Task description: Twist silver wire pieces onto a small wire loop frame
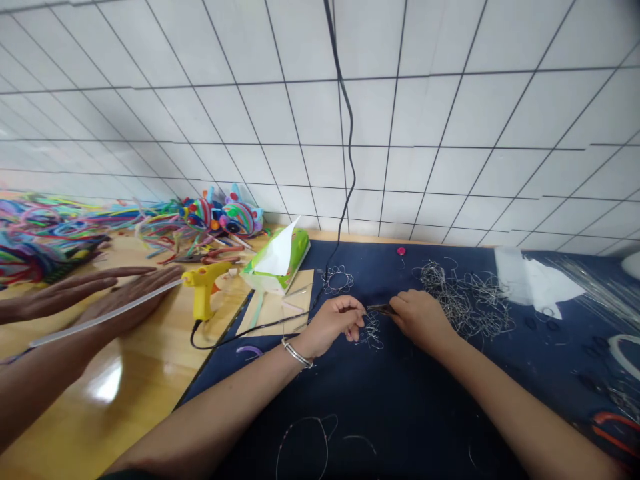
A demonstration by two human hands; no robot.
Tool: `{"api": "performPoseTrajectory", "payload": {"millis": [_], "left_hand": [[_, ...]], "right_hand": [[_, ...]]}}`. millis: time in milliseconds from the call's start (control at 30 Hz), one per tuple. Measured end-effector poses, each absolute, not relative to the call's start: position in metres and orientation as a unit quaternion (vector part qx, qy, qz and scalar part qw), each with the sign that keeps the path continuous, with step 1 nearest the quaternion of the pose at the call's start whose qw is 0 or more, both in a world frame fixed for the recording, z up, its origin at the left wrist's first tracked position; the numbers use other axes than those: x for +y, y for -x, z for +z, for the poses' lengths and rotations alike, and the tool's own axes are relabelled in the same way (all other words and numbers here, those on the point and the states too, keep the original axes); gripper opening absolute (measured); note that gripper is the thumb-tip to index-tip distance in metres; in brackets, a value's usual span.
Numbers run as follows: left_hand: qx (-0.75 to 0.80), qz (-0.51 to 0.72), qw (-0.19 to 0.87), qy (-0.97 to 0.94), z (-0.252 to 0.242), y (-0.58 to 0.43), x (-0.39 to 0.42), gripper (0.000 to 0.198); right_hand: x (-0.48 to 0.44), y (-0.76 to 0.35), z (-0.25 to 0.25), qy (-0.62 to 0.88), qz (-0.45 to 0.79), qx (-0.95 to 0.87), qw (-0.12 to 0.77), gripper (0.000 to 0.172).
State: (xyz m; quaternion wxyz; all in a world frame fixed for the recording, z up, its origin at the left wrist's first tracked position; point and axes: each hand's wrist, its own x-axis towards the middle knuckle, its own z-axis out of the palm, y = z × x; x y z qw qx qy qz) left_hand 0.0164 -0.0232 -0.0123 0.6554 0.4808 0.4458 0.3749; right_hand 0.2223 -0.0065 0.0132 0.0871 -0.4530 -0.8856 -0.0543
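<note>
My left hand [336, 325], with a silver bangle at its wrist, pinches a bent piece of thin wire [371, 330] above the dark blue mat [400, 400]. My right hand [419, 316] is closed around a small dark tool that looks like pliers [383, 309]. Its jaws point left and meet the wire close to my left fingertips. Much of the tool is hidden inside my right fist. Just behind my left hand lies a flower-shaped wire ring [338, 280]. A tangled heap of wire pieces [463, 300] sits right of my right hand.
At left, a co-worker's hands [135, 290] rest by a yellow glue gun [203, 287] with a long glue stick. A green tissue pack [280, 260], colourful pipe cleaners [90, 220] and a black cable [350, 133] are near. Orange-handled tool [617, 427] lies right.
</note>
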Motion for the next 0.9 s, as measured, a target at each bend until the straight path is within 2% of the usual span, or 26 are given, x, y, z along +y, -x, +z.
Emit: {"api": "performPoseTrajectory", "payload": {"millis": [533,900], "left_hand": [[0.440,0.361,0.662,-0.487,-0.0050,-0.0179,-0.0251,0.014],[0.432,0.385,0.668,-0.467,-0.0035,-0.0176,-0.0246,0.021]], "right_hand": [[-0.0122,-0.2170,0.0103,0.468,-0.089,-0.870,0.127,0.019],[-0.0125,-0.2173,0.0106,0.479,-0.086,-0.866,0.117,0.017]]}}
